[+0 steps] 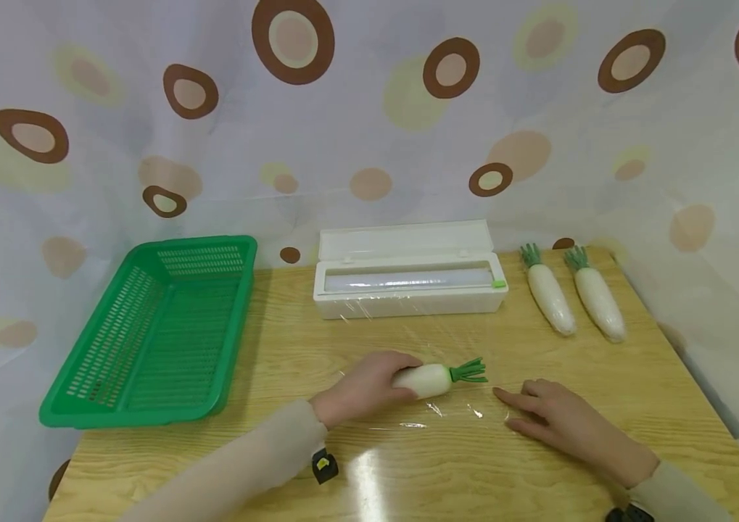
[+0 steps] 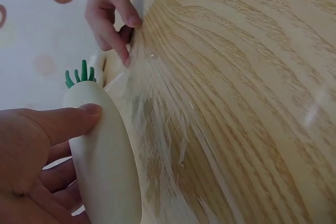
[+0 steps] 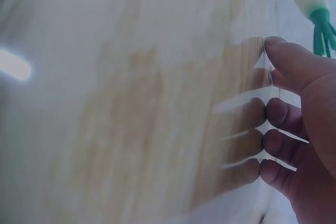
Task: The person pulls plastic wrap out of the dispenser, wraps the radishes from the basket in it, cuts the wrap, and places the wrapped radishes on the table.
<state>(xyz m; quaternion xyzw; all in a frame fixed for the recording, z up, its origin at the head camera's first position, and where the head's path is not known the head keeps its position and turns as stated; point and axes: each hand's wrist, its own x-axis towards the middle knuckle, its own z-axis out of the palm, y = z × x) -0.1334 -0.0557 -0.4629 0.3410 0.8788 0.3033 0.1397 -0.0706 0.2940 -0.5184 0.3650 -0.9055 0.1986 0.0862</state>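
In the head view my left hand grips a white radish whose green leaf stubs point right. The left wrist view shows the thumb across the radish and the fingers behind it. Below the radish, clear plastic wrap lies on the table, running back to the white wrap box. My right hand is right of the radish, fingers loosely bent. Its fingertips touch the tabletop near the wrap's edge; whether they touch the film I cannot tell.
A green plastic basket stands at the left. The wrap box has its lid raised and a green slider at its right end. Two more radishes, one on the left and one on the right, lie at the back right. A patterned curtain surrounds the table.
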